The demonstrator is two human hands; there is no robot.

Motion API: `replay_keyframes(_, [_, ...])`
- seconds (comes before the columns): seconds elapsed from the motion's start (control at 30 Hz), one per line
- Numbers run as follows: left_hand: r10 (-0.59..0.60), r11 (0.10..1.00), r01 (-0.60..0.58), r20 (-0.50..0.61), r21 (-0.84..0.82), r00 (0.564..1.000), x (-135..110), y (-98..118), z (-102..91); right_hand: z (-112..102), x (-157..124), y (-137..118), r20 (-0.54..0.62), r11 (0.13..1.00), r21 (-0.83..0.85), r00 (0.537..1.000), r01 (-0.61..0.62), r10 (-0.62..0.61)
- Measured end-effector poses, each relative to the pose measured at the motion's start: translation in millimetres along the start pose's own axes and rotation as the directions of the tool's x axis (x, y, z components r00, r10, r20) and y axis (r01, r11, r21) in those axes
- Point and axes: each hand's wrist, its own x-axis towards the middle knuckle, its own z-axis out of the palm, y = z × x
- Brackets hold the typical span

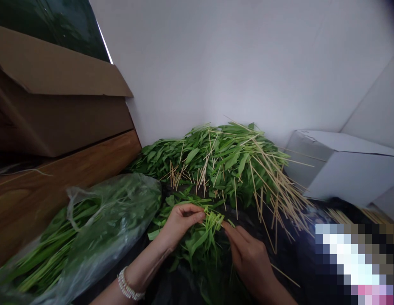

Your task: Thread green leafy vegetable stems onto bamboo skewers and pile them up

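Note:
My left hand (180,224) is closed, thumb and forefinger pinching the folded pale-green stems of a small bunch of leafy greens (212,222). The leaves of that bunch hang down between my hands. At its other side, my right hand (247,250) is closed around a thin bamboo skewer (286,275), whose tail sticks out behind the palm. The skewer's front end meets the stems, but how far it passes through them is hard to see. Just beyond my hands lies a heap of greens on skewers (228,156), with the bare sticks pointing toward me and to the right.
At the left lies a clear plastic bag (120,216) full of long-stemmed greens. Above it, a cardboard box (72,118) rests on a wooden surface (98,156). A white box (352,169) stands at right against the pale wall (231,63). Black plastic (171,279) lies underneath.

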Motion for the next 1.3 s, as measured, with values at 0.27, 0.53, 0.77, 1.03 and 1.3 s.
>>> replay_keyframes(0.27, [-0.011,1.0,0.011,0.012,0.001,1.0,-2,-3,1.8,4,1,-1,-0.045,1.0,0.025,0.999,0.013,-0.012])
replay_keyframes(0.53, [0.126,0.985,-0.151,0.264,0.079,0.956,-10,5,7.0,3,3,-2,-0.062,0.998,0.061,0.998,0.025,-0.021])
replay_keyframes(0.77, [0.081,0.961,-0.094,-0.062,-0.261,0.995,1,16,-14.5,-4,7,-3,-0.064,0.989,0.144,0.997,-0.042,0.051])
replay_keyframes(1.03, [0.086,0.994,-0.075,0.135,-0.081,0.987,-3,8,-10.7,-13,10,-2,-0.015,0.861,0.331,0.91,-0.387,0.415])
replay_keyframes(1.3, [0.075,0.984,-0.117,0.282,0.134,0.956,-3,6,-9.0,-18,15,-1,-0.083,0.669,0.553,0.767,-0.496,0.637])
